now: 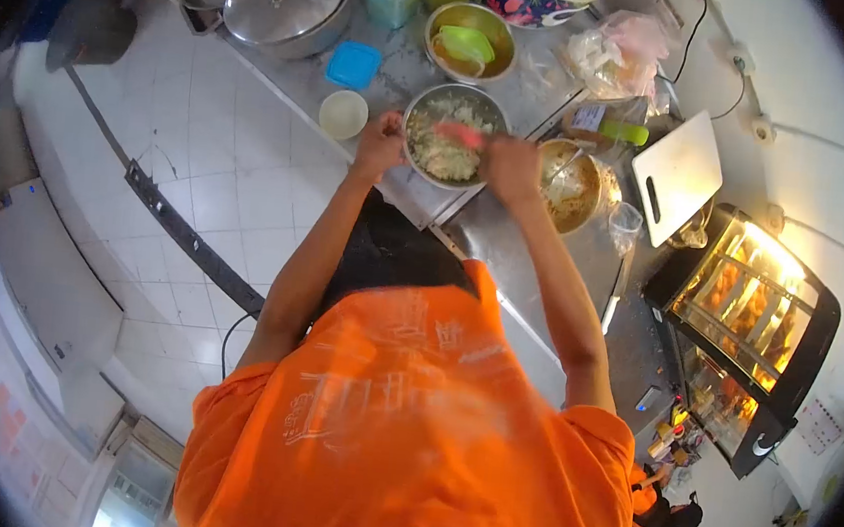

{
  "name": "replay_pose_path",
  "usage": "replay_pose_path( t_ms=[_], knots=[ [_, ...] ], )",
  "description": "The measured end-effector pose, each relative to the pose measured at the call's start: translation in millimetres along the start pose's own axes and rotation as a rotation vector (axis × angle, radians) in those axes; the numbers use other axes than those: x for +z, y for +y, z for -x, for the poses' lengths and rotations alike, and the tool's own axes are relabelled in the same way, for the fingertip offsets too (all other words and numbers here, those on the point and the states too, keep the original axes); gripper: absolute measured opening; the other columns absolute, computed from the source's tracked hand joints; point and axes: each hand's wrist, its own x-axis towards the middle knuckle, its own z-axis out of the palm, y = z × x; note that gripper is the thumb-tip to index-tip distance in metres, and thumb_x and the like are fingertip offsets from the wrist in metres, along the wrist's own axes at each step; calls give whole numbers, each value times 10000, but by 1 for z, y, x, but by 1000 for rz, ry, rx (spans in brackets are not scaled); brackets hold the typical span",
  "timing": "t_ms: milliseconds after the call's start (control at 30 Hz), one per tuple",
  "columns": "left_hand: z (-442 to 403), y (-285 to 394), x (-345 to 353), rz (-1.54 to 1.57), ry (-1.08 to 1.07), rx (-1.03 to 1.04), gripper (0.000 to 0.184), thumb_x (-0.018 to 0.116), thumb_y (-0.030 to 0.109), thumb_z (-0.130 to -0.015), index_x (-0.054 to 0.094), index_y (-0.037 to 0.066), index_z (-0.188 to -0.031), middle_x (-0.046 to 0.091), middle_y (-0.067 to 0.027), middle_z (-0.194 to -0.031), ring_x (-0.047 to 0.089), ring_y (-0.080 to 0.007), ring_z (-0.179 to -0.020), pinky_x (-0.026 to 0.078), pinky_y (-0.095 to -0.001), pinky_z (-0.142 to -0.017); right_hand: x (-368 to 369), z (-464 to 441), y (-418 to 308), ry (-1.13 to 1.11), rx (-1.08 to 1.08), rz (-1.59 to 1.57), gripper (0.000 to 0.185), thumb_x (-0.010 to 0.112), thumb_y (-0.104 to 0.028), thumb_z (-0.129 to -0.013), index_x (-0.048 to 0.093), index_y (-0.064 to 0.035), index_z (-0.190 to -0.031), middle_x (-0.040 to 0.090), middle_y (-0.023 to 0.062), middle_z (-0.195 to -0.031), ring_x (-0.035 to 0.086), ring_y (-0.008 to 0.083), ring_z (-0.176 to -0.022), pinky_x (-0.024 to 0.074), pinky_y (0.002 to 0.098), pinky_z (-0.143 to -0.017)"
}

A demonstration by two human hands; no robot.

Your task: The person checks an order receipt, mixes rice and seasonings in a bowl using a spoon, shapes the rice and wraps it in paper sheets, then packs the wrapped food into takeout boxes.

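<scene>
A metal bowl (412, 167) with a pale, rice-like mixture (442, 150) flecked with green stands at the front of the steel counter. My left hand (380, 144) is closed at the bowl's left rim, gripping it. Over the right rim, my right hand (513, 168) is closed around the end of a red utensil (461, 133). The utensil reaches into the mixture; motion blur hides whether it is a spoon or a spatula. A small cream cup (343, 114) stands left of my left hand. Close to my right hand is another bowl (569, 216) with brownish food residue inside.
Behind stand a bowl with a green scoop (468, 45), a blue lid (353, 64) and a large lidded pot (289, 1). Rightward are plastic bags (616, 55), a white cutting board (678, 175), a knife (617, 291) and a lit food warmer (738, 321). Another person (657, 500) is at lower right.
</scene>
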Motion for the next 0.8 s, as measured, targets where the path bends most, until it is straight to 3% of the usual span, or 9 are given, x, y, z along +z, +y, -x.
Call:
replay_pose_path(
  t_ms=[33,100,200,300,533,600,633,700,800],
  knots=[
    [1,5,0,0,6,1,155,581,82,-869,582,90,-1024,553,-17,-928,590,-166,-816,576,-345,-584,-7,-10,12,151,60,68,163,592,-175,-765,691,-89,-862,692,137,-836,691,288,-798,545,418,-633],
    [5,8,5,-161,38,-47,201,551,84,-903,548,105,-1102,521,-41,-1024,575,-193,-946,601,-403,-700,6,-18,31,219,57,83,185,569,-198,-800,696,-73,-847,695,137,-849,692,283,-797,540,429,-662],
    [8,11,13,-111,114,-56,204,557,76,-890,544,97,-1093,508,-42,-1016,577,-188,-935,613,-420,-690,-9,-16,26,-163,201,-8,298,591,-320,-789,712,-48,-808,695,166,-852,682,309,-840,529,434,-758],
    [-1,-17,7,24,65,-26,154,580,83,-871,554,106,-1021,515,-10,-995,575,-158,-920,600,-375,-600,18,-3,28,-184,164,-129,373,610,-391,-780,711,-33,-812,687,192,-858,666,349,-873,528,428,-775],
    [3,-6,6,9,68,-68,209,585,61,-858,562,105,-1061,546,-46,-1065,595,-194,-940,591,-407,-592,72,-11,24,-225,236,-601,324,588,-372,-776,737,-111,-895,672,212,-919,646,384,-896,518,435,-790],
    [8,-5,-11,-509,95,267,265,622,146,-887,540,57,-1122,548,-72,-1106,614,-244,-929,583,-406,-672,80,-14,26,-247,239,-634,279,554,-365,-825,756,-194,-913,690,161,-838,659,347,-813,509,411,-748],
    [22,10,-17,-516,103,271,265,622,146,-887,540,57,-1122,548,-72,-1106,614,-244,-929,583,-406,-672,82,-17,27,-243,230,-641,279,554,-365,-825,756,-194,-913,690,161,-838,659,347,-813,509,411,-748],
    [51,35,-33,-994,588,1020,512,719,259,-813,499,16,-1206,537,-133,-1189,583,-316,-1012,501,-452,-789,86,-16,25,-209,235,-630,281,565,-373,-821,755,-190,-916,691,165,-825,666,334,-811,508,407,-749],
    [46,39,-61,-1103,735,953,684,771,313,-740,449,-11,-1250,523,-175,-1202,538,-353,-1081,434,-480,-885,97,-21,25,-226,298,-607,289,588,-388,-811,753,-174,-912,691,170,-833,663,340,-817,505,412,-749]
  ],
)
